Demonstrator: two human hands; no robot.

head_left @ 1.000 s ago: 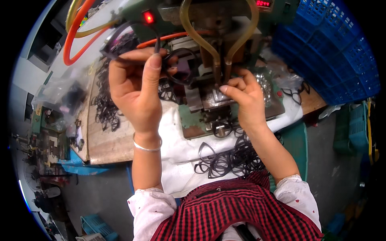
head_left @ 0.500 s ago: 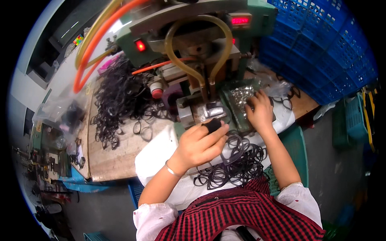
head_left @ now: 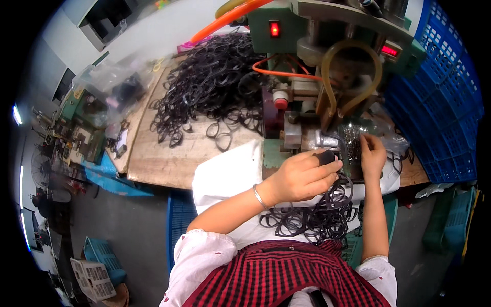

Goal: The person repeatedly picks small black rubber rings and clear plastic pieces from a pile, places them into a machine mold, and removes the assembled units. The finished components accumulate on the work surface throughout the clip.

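My left hand (head_left: 304, 176) is closed in a pinch just in front of the press machine's metal die (head_left: 327, 140). A black cover (head_left: 325, 157) wraps one of its fingers. From its fingertips a dark looped strap (head_left: 343, 146) curves up beside the die. My right hand (head_left: 373, 156) reaches into a green tray of small shiny metal pieces (head_left: 352, 134), fingers bent down at its right side; whether a piece is between them is too small to tell. Below the hands a heap of black looped straps (head_left: 312, 220) lies on white cloth (head_left: 225, 166).
A large pile of black straps (head_left: 215, 77) covers the wooden table (head_left: 158, 163) left of the machine. The machine carries a red button (head_left: 281, 103), a lit switch (head_left: 274, 29) and hoses. Blue crates (head_left: 434, 102) stand at the right; baskets (head_left: 102, 256) sit on the floor.
The view has turned left, so the machine and table appear farther right. My left hand remains by the die, and my right hand stays at the metal-piece tray with its fingers drawn closer together.
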